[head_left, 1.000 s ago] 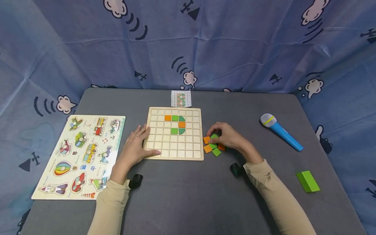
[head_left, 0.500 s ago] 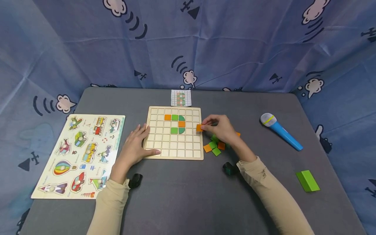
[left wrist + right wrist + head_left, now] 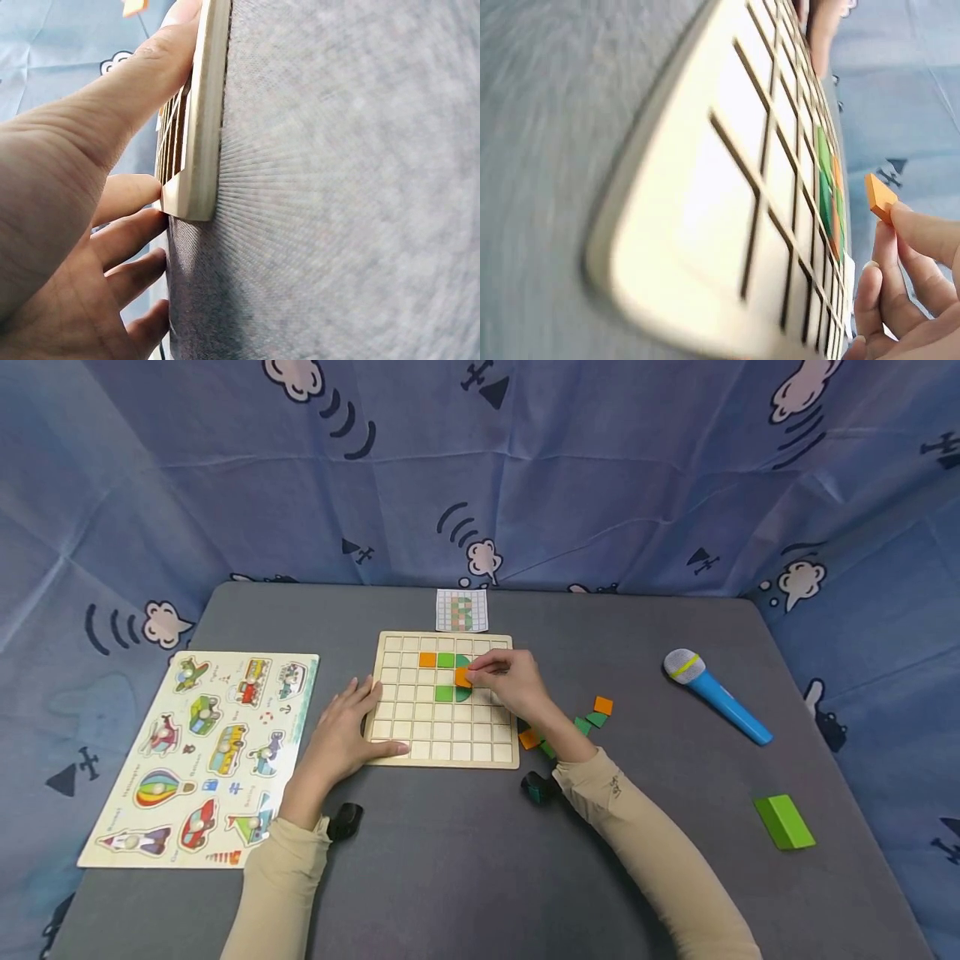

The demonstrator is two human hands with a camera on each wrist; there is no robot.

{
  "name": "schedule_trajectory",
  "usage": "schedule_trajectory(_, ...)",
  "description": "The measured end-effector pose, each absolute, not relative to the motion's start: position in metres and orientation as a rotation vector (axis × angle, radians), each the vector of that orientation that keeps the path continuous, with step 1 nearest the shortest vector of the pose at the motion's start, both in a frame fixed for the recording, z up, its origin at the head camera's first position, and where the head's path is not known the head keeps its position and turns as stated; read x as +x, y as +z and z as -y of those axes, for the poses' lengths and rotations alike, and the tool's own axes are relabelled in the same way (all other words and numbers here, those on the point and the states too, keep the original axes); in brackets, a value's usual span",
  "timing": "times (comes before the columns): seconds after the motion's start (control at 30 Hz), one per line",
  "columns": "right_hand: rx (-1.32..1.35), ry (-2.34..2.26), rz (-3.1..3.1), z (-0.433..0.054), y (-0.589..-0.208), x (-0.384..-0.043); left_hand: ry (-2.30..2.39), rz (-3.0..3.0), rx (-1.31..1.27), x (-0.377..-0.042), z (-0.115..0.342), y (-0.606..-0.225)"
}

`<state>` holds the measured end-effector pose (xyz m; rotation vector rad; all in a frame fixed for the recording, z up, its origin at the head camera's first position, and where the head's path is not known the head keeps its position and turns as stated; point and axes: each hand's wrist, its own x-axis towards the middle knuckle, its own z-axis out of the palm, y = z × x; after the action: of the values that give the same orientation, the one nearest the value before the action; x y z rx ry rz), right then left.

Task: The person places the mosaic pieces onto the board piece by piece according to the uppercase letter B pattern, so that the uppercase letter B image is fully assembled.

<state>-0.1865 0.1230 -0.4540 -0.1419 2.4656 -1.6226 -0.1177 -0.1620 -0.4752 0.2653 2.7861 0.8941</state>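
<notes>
My right hand (image 3: 519,681) pinches an orange square tile (image 3: 880,197) between thumb and fingers, held above the wooden grid board (image 3: 453,732). In the head view the tile overlaps the coloured pieces at the upper middle of the grid. Set in the grid are an orange square (image 3: 427,660), a green square (image 3: 446,660) and another green square (image 3: 444,693); darker green rounded pieces beside them are partly covered by the held tile and hand. My left hand (image 3: 341,731) rests at the board's left edge, thumb laid over the near-left corner, fingers extended along the side.
Loose orange and green tiles (image 3: 603,705) lie right of the board, some hidden under my right wrist. A printed pattern card (image 3: 462,612) lies behind it. Left is a vehicle puzzle (image 3: 202,752); right are a toy microphone (image 3: 716,695) and a green block (image 3: 784,822).
My right hand has picked an orange tile from the loose pile and carried it left over the board's coloured pieces. Some pile tiles have shifted. My left hand has stayed put.
</notes>
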Motion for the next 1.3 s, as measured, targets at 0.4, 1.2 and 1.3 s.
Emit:
schedule_trajectory(0.4, -0.227, -1.512, -2.566, -0.074, -0.463, -0.189, 0.892, -2.785, 0.259, -0.118, 0.162, -0.475)
schedule_trajectory(1.2, -0.296, -1.277, -2.718, -0.065, -0.467, -0.185, 0.911, -2.786, 0.274, -0.118, 0.163, -0.476)
schedule_trajectory(1.3, -0.316, -1.262, -2.714, -0.066, -0.468, -0.185, 0.909, -2.783, 0.267, -0.117, 0.163, -0.477)
